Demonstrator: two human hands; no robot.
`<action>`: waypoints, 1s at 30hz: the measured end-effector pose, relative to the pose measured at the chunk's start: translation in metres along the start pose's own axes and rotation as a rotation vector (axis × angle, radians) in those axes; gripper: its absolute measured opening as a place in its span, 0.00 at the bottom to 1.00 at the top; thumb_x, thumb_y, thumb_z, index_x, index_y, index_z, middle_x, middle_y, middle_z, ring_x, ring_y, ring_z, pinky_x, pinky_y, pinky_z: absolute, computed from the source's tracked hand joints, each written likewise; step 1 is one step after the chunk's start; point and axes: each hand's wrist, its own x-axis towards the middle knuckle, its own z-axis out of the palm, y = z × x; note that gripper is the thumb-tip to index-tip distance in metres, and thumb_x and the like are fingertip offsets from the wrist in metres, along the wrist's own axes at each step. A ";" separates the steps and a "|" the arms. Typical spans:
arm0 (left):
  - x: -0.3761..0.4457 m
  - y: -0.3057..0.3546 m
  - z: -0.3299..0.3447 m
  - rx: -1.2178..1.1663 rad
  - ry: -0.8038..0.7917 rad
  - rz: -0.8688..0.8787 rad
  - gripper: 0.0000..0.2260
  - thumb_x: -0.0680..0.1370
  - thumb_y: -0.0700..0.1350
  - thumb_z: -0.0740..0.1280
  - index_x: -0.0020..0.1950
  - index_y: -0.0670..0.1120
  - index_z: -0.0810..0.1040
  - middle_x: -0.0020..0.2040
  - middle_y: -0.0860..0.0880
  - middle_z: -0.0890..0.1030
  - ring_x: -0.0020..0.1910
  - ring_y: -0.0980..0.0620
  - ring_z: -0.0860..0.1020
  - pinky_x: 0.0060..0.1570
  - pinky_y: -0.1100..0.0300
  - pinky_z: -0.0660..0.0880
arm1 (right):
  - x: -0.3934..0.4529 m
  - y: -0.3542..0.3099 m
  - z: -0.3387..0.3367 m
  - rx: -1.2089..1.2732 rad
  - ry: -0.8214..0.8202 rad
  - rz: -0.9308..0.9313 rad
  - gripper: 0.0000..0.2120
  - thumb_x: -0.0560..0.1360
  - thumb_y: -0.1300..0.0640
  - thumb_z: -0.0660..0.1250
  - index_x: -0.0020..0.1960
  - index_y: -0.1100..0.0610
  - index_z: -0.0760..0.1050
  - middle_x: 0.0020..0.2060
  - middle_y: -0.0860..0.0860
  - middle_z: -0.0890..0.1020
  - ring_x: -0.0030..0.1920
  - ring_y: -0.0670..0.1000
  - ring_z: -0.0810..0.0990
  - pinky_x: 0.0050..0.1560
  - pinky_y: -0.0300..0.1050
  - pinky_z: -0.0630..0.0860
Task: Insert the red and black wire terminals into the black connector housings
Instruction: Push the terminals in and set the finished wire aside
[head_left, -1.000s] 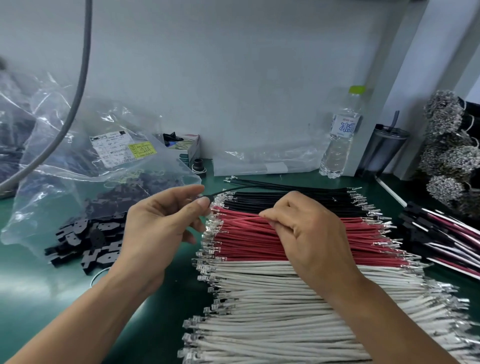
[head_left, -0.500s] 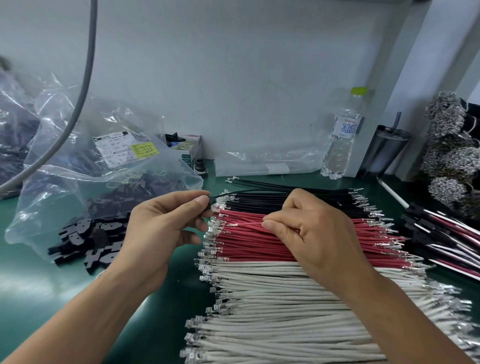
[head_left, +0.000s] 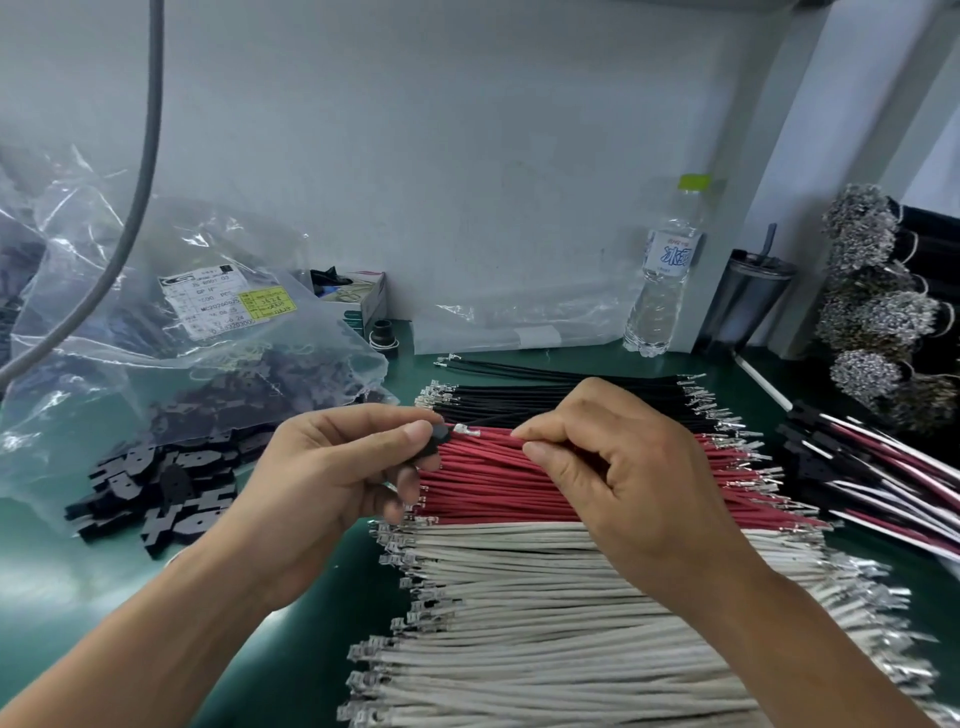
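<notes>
Red wire, one strand lifted off the pile, pinched between thumb and forefinger of the right hand; its metal tip points left, toward the left hand; long axis of the wire runs left to right, roughly level, parallel to the bundles lying under it.

Black housing pinched at the tips of the left thumb and forefinger, only a small dark part showing past the fingertips; remaining left fingers curled under; whether they hold anything more I cannot tell.

The relation that matters: tip just beside the housing, a small gap showing, not yet entered as far as I can judge; which opening faces the tip is too small to make out; right hand is the carrying one, left the steadying one; the coming move looks like a short push leftward along the wire's own axis, with the tip needing to stay square to the opening.

On the green bench: black wires toward the far edge, red wires in the middle, white wires toward the near edge, all with bare metal tips at both ends; loose black housings heaped at the left, spilling from a clear plastic bag; finished red, black and white leads at the right edge; water bottle and dark tumbler against the back wall.
</notes>
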 end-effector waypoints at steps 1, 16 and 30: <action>0.000 0.000 0.000 -0.009 -0.012 -0.010 0.16 0.67 0.45 0.76 0.51 0.38 0.87 0.39 0.40 0.83 0.30 0.50 0.77 0.27 0.61 0.74 | 0.000 0.000 0.000 0.008 -0.006 0.001 0.05 0.79 0.54 0.69 0.51 0.50 0.84 0.43 0.40 0.78 0.44 0.45 0.79 0.41 0.39 0.75; 0.000 0.004 0.004 -0.103 -0.101 -0.146 0.13 0.68 0.41 0.75 0.49 0.37 0.87 0.36 0.41 0.81 0.27 0.51 0.74 0.25 0.62 0.72 | 0.000 -0.004 -0.004 -0.051 0.044 -0.065 0.08 0.79 0.53 0.66 0.50 0.52 0.84 0.43 0.40 0.76 0.41 0.40 0.75 0.40 0.34 0.71; 0.000 0.004 0.003 -0.138 -0.119 -0.151 0.13 0.68 0.42 0.74 0.49 0.38 0.87 0.36 0.42 0.81 0.27 0.53 0.74 0.25 0.63 0.73 | -0.003 -0.005 0.002 -0.119 0.089 -0.093 0.08 0.78 0.53 0.68 0.49 0.52 0.85 0.41 0.41 0.78 0.39 0.40 0.75 0.38 0.31 0.70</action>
